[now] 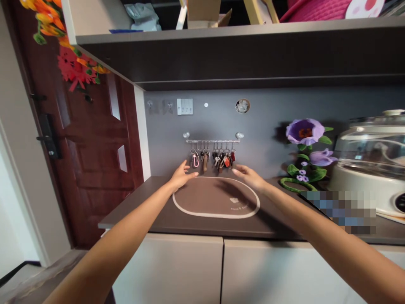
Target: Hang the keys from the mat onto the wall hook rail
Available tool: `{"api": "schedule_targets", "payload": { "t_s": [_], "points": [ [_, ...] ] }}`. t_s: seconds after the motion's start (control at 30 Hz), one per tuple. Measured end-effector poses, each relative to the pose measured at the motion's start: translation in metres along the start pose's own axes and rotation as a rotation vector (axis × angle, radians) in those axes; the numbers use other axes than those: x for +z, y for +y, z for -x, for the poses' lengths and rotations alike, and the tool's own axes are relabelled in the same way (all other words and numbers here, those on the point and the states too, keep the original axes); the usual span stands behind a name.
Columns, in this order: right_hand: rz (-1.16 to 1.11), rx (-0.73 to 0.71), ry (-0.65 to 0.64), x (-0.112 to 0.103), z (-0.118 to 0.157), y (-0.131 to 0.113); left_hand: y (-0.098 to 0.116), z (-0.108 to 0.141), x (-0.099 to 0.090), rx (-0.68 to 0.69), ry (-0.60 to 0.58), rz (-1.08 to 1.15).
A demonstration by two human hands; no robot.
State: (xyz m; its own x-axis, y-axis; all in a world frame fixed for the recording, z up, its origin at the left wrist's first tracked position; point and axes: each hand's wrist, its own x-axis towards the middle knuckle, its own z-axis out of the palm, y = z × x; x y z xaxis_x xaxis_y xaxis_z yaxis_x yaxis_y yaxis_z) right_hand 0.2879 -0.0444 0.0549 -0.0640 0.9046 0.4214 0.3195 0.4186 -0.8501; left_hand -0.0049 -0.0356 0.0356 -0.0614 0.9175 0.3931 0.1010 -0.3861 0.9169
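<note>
Near the mat (205, 196) on the tabletop (136, 204), the left hand (181, 175) and right hand (250, 177), empty and loosely spread, flank keys (217, 160) hanging from a rail (211, 141).

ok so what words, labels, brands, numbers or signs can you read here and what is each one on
No text can be read with certainty.
Brown mat: pale lettering under a small emblem, too small and blurred.
White wall panel: faint marks, too small.
Pixelated patch at right: nothing readable.
</note>
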Motion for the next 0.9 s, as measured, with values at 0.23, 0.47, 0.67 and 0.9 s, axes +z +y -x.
{"api": "schedule_targets", "payload": {
  "t_s": [0.23,0.47,0.67,0.9],
  "points": [
    [-0.152,0.142,0.193,-0.011,-0.078,0.025,-0.018,-0.089,0.029,0.004,0.088,0.251],
    [-0.471,0.157,-0.068,0.026,-0.104,0.041,-0.018,-0.125,0.05,-0.194,-0.148,0.543],
    [-0.625,0.128,0.073,0.053,-0.118,0.041,-0.021,-0.133,0.065,-0.263,-0.241,0.712],
    [-0.798,0.2,0.052,0.071,-0.108,0.032,-0.019,-0.118,0.079,-0.215,-0.264,0.827]
  ]
}}
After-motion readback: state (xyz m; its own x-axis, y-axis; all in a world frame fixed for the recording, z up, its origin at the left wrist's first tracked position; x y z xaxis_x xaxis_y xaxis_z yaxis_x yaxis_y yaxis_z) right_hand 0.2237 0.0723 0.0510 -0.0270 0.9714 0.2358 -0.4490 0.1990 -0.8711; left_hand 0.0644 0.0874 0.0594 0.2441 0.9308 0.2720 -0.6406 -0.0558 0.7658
